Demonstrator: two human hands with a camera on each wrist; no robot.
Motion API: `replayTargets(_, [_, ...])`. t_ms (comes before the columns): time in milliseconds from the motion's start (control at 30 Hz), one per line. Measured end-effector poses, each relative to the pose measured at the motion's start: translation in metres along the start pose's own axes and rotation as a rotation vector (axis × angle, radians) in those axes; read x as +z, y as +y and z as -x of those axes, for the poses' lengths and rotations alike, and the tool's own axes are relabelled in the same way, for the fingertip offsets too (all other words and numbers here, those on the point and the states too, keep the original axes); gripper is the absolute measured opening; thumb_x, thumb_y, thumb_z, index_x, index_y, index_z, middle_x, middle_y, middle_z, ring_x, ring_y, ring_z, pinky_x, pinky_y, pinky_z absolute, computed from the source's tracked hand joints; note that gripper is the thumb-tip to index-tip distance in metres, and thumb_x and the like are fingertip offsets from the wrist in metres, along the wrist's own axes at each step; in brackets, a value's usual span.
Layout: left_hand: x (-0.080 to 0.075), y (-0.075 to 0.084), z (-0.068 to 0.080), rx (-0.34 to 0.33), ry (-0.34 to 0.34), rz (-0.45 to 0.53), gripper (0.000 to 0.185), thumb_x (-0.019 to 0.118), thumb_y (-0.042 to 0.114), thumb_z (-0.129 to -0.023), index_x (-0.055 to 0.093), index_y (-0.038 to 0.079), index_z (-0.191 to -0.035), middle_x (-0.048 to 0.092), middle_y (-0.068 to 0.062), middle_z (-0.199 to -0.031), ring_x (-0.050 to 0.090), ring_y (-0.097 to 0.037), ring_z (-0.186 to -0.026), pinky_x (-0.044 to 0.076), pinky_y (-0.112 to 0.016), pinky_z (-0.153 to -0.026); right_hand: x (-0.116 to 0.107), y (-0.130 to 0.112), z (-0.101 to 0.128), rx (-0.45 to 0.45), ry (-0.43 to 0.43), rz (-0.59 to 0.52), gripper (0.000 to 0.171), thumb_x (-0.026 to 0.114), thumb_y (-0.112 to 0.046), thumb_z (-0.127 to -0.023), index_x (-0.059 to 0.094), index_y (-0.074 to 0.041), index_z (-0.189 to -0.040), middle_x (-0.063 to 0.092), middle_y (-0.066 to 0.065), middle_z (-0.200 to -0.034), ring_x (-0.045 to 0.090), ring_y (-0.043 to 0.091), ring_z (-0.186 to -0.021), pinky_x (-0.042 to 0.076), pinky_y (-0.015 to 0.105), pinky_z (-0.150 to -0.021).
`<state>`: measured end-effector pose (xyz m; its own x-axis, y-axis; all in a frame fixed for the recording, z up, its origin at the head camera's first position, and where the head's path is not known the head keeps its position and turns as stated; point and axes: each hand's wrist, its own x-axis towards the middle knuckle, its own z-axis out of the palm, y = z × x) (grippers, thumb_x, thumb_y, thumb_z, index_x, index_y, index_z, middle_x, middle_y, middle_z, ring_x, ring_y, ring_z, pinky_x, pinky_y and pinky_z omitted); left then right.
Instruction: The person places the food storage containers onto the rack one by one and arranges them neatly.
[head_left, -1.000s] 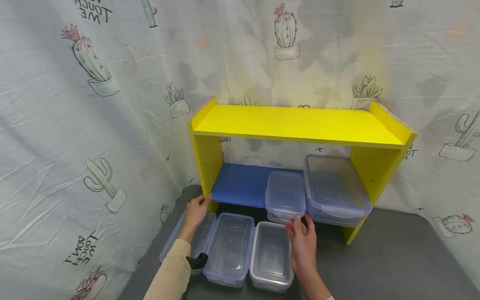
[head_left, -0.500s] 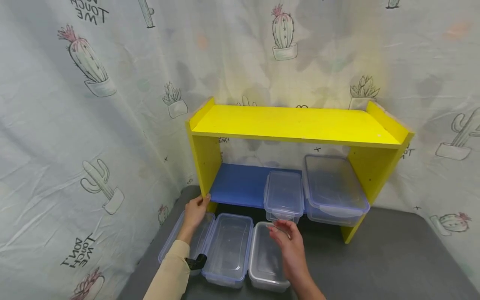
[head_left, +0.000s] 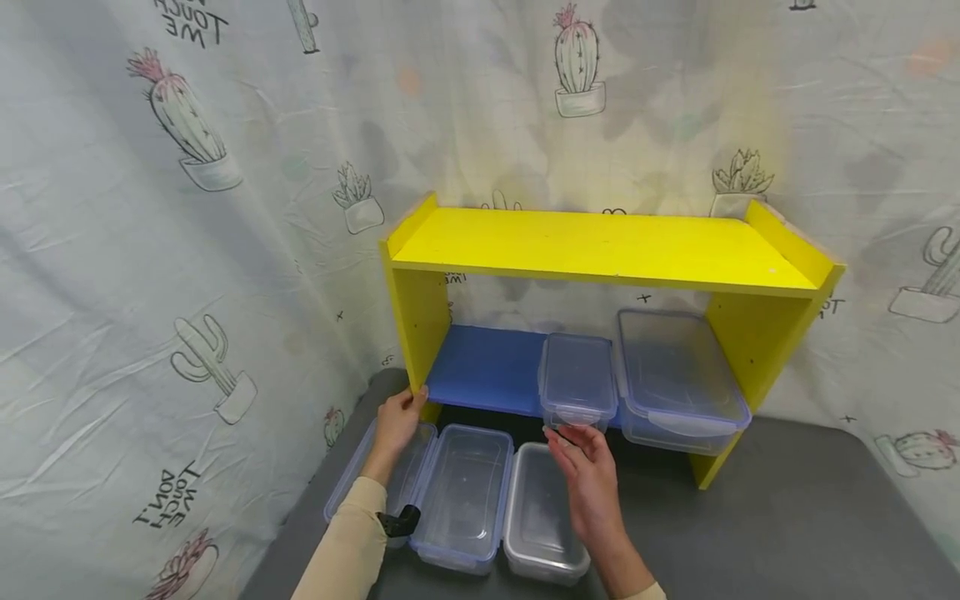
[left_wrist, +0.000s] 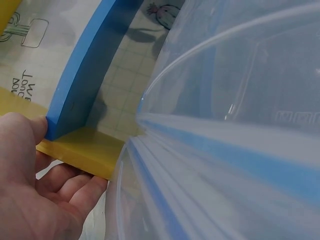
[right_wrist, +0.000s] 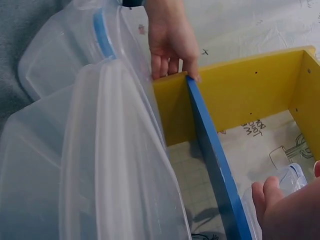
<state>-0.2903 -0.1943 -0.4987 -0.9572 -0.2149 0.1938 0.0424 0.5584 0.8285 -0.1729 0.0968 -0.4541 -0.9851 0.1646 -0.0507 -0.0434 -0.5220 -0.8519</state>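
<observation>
My left hand (head_left: pixel 396 421) grips the front edge of the yellow shelf unit's side panel (head_left: pixel 412 342), at the end of the blue board (head_left: pixel 483 367). In the left wrist view the thumb touches the blue board and the fingers curl round the yellow panel (left_wrist: pixel 82 152). My right hand (head_left: pixel 588 475) touches the front of a small clear lidded container (head_left: pixel 577 375) with bent fingers, without gripping it. That container stands on the blue board, beside a larger clear container (head_left: pixel 682 375). In the right wrist view the right hand (right_wrist: pixel 295 210) partly hides the small container.
On the grey table (head_left: pixel 810 492) before the shelf stand a blue-rimmed clear container (head_left: pixel 465 492), a grey-rimmed one (head_left: pixel 543 508) and another (head_left: pixel 408 467) partly behind my left arm. The shelf's yellow top board (head_left: pixel 600 246) spans above. A cactus-print curtain (head_left: pixel 487 100) hangs behind.
My right hand has moved from the small container's front right corner to the middle of its front. The small container has slid back a little on the blue board. My left hand has stayed put.
</observation>
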Motion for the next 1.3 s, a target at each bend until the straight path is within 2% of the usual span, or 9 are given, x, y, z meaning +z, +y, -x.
replayTargets(200, [0.003,-0.001,0.001,0.002,-0.004,0.026,0.040,0.057,0.044,-0.096,0.072,0.007,-0.091,0.047,0.000,-0.061,0.046,-0.017,-0.058,0.035,-0.029,-0.053,-0.002,-0.002,-0.007,0.021,0.011,-0.058,0.025,0.045,0.007,-0.096,0.039,-0.002,-0.119,0.055,0.009,-0.110,0.069,0.015,-0.103,0.053,0.024,-0.090])
replayTargets(433, [0.003,0.000,0.001,0.003,-0.012,0.031,0.040,0.057,0.043,-0.097,0.073,0.006,-0.095,0.048,-0.001,-0.062,0.048,-0.019,-0.060,0.036,-0.029,-0.055,-0.004,-0.004,-0.016,0.032,-0.005,-0.075,0.027,0.044,0.006,-0.097,0.037,-0.003,-0.122,0.054,0.009,-0.113,0.067,0.015,-0.107,0.052,0.023,-0.090])
replayTargets(800, [0.004,0.000,0.002,0.014,-0.012,0.017,0.040,0.057,0.042,-0.097,0.071,0.005,-0.094,0.045,0.000,-0.060,0.047,-0.017,-0.059,0.035,-0.029,-0.054,-0.002,-0.001,-0.024,0.033,-0.005,-0.212,0.030,0.047,0.011,-0.093,0.042,-0.007,-0.116,0.054,0.009,-0.110,0.068,0.017,-0.106,0.052,0.022,-0.090])
replayTargets(1033, [0.005,0.000,0.003,0.020,0.002,0.028,0.037,0.058,0.042,-0.096,0.072,0.008,-0.091,0.047,0.000,-0.061,0.048,-0.017,-0.059,0.036,-0.029,-0.054,-0.002,0.000,-0.027,0.019,-0.007,-0.172,0.036,0.047,0.011,-0.093,0.039,-0.005,-0.124,0.049,0.011,-0.116,0.066,0.016,-0.110,0.051,0.023,-0.092])
replayTargets(1300, [0.001,-0.001,0.002,0.002,0.007,0.034,0.039,0.058,0.044,-0.096,0.072,0.008,-0.091,0.045,0.000,-0.060,0.046,-0.017,-0.059,0.035,-0.029,-0.054,-0.012,-0.007,-0.016,0.006,-0.020,-0.089,0.040,0.047,0.007,-0.095,0.034,-0.004,-0.131,0.046,0.013,-0.120,0.068,0.016,-0.108,0.052,0.023,-0.090])
